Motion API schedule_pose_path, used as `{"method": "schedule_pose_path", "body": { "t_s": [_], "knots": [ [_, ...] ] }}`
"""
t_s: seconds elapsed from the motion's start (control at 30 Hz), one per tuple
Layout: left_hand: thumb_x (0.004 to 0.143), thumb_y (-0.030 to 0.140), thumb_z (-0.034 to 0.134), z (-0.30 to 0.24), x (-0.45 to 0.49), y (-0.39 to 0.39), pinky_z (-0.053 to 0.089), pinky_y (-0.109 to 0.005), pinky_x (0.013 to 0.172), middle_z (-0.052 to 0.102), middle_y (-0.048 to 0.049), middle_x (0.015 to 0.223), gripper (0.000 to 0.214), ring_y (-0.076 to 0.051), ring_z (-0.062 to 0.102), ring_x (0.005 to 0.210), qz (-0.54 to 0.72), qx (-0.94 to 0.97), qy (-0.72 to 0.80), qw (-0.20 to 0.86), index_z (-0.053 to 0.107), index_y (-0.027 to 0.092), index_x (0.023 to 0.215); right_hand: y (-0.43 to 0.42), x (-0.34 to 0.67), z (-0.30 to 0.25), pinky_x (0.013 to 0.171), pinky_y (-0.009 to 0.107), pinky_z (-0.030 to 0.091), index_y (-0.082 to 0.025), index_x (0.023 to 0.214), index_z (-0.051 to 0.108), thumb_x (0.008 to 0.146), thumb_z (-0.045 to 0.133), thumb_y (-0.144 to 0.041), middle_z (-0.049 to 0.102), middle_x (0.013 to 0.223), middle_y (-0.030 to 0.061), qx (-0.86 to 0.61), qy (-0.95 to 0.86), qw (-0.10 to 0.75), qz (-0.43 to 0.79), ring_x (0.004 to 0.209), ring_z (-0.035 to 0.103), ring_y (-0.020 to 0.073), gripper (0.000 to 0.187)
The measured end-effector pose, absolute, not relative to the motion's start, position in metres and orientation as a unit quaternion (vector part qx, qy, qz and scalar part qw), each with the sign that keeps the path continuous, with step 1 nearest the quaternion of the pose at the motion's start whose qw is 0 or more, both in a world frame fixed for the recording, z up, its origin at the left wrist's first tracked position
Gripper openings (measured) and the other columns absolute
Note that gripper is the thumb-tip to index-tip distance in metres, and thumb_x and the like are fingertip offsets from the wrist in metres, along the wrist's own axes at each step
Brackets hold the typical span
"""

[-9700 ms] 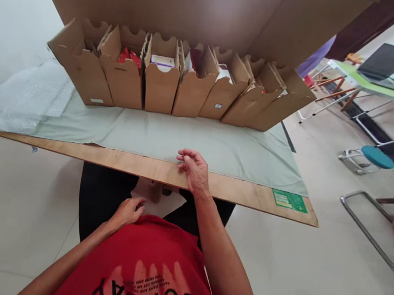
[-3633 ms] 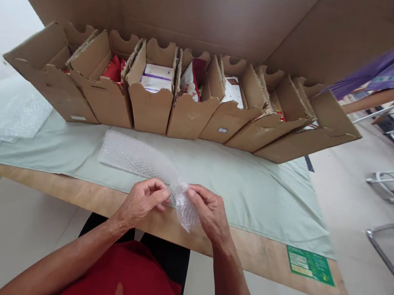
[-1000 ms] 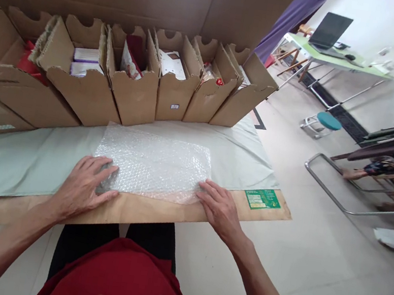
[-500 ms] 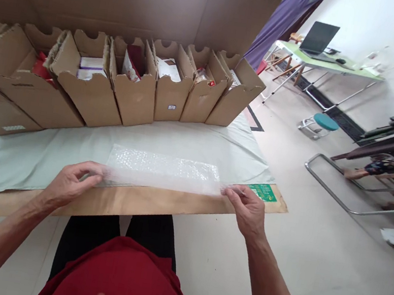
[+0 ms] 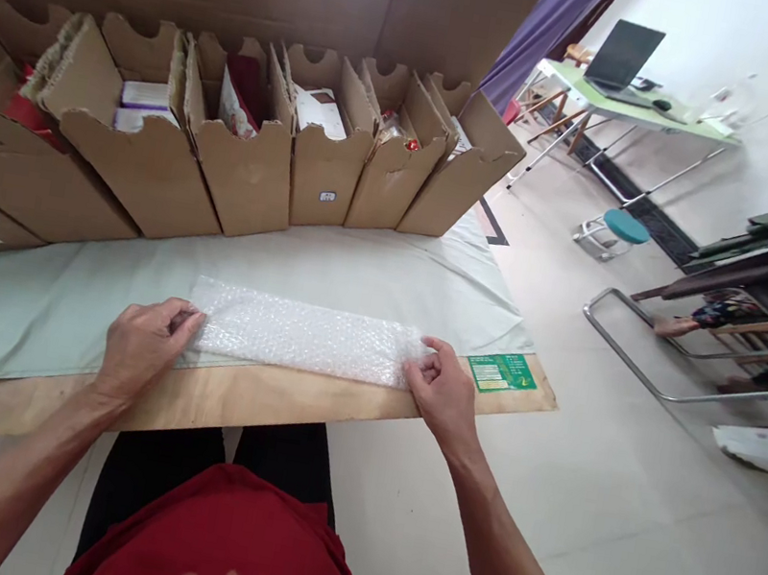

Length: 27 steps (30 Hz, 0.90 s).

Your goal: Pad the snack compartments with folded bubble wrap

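Observation:
A folded strip of clear bubble wrap (image 5: 307,336) lies along the front of the work table, partly on the pale green cloth (image 5: 350,268) and near the bare wooden edge (image 5: 213,397). At its left end my left hand (image 5: 149,338) pinches the wrap between thumb and fingers. My right hand (image 5: 441,389) grips the opposite end, thumb below and fingertips above. The strip looks flat, its bubbles showing clearly between both hands.
Behind the wrap stands a row of open cardboard boxes (image 5: 327,186) holding small goods. A green label (image 5: 502,372) is on the table's right corner. Farther right are a teal stool (image 5: 625,226), a laptop (image 5: 622,63) on a folding table, and another person's limb (image 5: 676,326).
The wrap's blurred near edge has settled flat, and the strip now looks like one even band. My right hand has come in to the left; the view has shifted slightly.

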<state>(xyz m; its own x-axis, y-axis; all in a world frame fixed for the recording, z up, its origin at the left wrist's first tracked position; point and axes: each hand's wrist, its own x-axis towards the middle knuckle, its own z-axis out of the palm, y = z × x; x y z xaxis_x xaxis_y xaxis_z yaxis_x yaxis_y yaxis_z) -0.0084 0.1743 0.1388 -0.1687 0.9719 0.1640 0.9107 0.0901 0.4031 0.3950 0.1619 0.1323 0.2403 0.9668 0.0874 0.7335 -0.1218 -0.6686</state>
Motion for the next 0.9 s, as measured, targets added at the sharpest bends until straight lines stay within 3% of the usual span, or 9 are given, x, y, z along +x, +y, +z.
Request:
{"method": "schedule_pose_path", "body": {
  "t_s": [0.1, 0.23, 0.3, 0.37, 0.5, 0.6, 0.7, 0.83, 0.9],
  "knots": [
    [0.091, 0.049, 0.049, 0.138, -0.008, 0.177, 0.046, -0.035, 0.074, 0.072, -0.0047, 0.073, 0.034, -0.024, 0.063, 0.071, 0.171, 0.658, 0.732, 0.047, 0.072, 0.023, 0.09, 0.161, 0.398, 0.132, 0.068, 0.036, 0.049, -0.02, 0.125, 0.062, 0.078, 0.062, -0.04, 0.07, 0.082, 0.0015, -0.743, -0.606, 0.25, 0.133, 0.068, 0.065, 0.0217, 0.051],
    [0.088, 0.054, 0.052, 0.146, -0.014, 0.181, 0.047, -0.037, 0.072, 0.073, -0.0097, 0.094, 0.044, -0.028, 0.066, 0.082, 0.135, 0.66, 0.739, 0.031, 0.069, 0.019, 0.111, 0.168, 0.41, 0.135, 0.069, 0.036, 0.049, -0.02, 0.131, 0.059, 0.077, 0.066, -0.049, 0.073, 0.105, 0.0069, -0.732, -0.623, 0.245, 0.125, 0.069, 0.064, 0.0202, 0.061],
    [0.086, 0.057, 0.053, 0.15, -0.018, 0.185, 0.048, -0.039, 0.072, 0.071, -0.0125, 0.1, 0.046, -0.031, 0.066, 0.088, 0.121, 0.661, 0.74, 0.03, 0.069, 0.019, 0.107, 0.178, 0.413, 0.137, 0.067, 0.035, 0.048, -0.019, 0.129, 0.06, 0.078, 0.066, -0.054, 0.072, 0.108, 0.0082, -0.734, -0.622, 0.244, 0.123, 0.067, 0.063, 0.0193, 0.062],
    [0.086, 0.058, 0.051, 0.152, -0.019, 0.189, 0.047, -0.039, 0.07, 0.069, -0.0122, 0.096, 0.042, -0.032, 0.066, 0.087, 0.103, 0.665, 0.738, 0.056, 0.069, 0.021, 0.092, 0.19, 0.411, 0.14, 0.066, 0.034, 0.046, -0.02, 0.119, 0.065, 0.079, 0.065, -0.055, 0.072, 0.101, 0.0069, -0.738, -0.626, 0.224, 0.118, 0.068, 0.062, 0.0199, 0.053],
    [0.086, 0.051, 0.049, 0.153, -0.018, 0.193, 0.045, -0.036, 0.066, 0.065, -0.0085, 0.085, 0.035, -0.027, 0.064, 0.08, 0.084, 0.672, 0.726, 0.12, 0.059, 0.023, 0.069, 0.205, 0.401, 0.149, 0.062, 0.031, 0.04, -0.023, 0.082, 0.066, 0.079, 0.063, -0.044, 0.068, 0.076, 0.0029, -0.72, -0.658, 0.157, 0.154, 0.07, 0.061, 0.0213, 0.021],
    [0.085, 0.045, 0.051, 0.157, -0.018, 0.196, 0.044, -0.034, 0.066, 0.065, -0.0063, 0.084, 0.03, -0.023, 0.061, 0.073, 0.104, 0.692, 0.706, 0.108, 0.055, 0.023, 0.066, 0.194, 0.403, 0.158, 0.063, 0.031, 0.041, -0.023, 0.073, 0.061, 0.078, 0.061, -0.039, 0.067, 0.075, 0.0024, -0.691, -0.667, 0.194, 0.199, 0.07, 0.06, 0.0201, 0.016],
    [0.089, 0.04, 0.051, 0.168, -0.013, 0.213, 0.044, -0.035, 0.07, 0.066, -0.0057, 0.084, 0.026, -0.023, 0.061, 0.075, 0.16, 0.746, 0.646, 0.016, 0.057, 0.023, 0.071, 0.156, 0.407, 0.169, 0.064, 0.03, 0.045, -0.022, 0.085, 0.063, 0.079, 0.064, -0.041, 0.068, 0.079, 0.0024, -0.67, -0.633, 0.271, 0.277, 0.072, 0.061, 0.0199, 0.02],
    [0.093, 0.031, 0.056, 0.189, 0.024, 0.271, 0.044, -0.038, 0.073, 0.069, -0.0085, 0.086, 0.019, -0.026, 0.062, 0.082, 0.208, 0.811, 0.537, -0.106, 0.064, 0.022, 0.078, 0.088, 0.389, 0.172, 0.06, 0.028, 0.047, -0.023, 0.13, 0.056, 0.082, 0.072, -0.045, 0.07, 0.09, 0.0028, -0.626, -0.517, 0.316, 0.491, 0.073, 0.062, 0.0181, 0.056],
    [0.093, 0.029, 0.059, 0.198, 0.057, 0.305, 0.045, -0.04, 0.076, 0.071, -0.0107, 0.089, 0.016, -0.027, 0.063, 0.086, 0.194, 0.838, 0.494, -0.128, 0.067, 0.02, 0.082, 0.063, 0.368, 0.162, 0.054, 0.025, 0.043, -0.022, 0.125, 0.059, 0.081, 0.075, -0.05, 0.066, 0.08, 0.0, -0.601, -0.455, 0.33, 0.568, 0.063, 0.056, 0.0146, 0.054]
  ]
}}
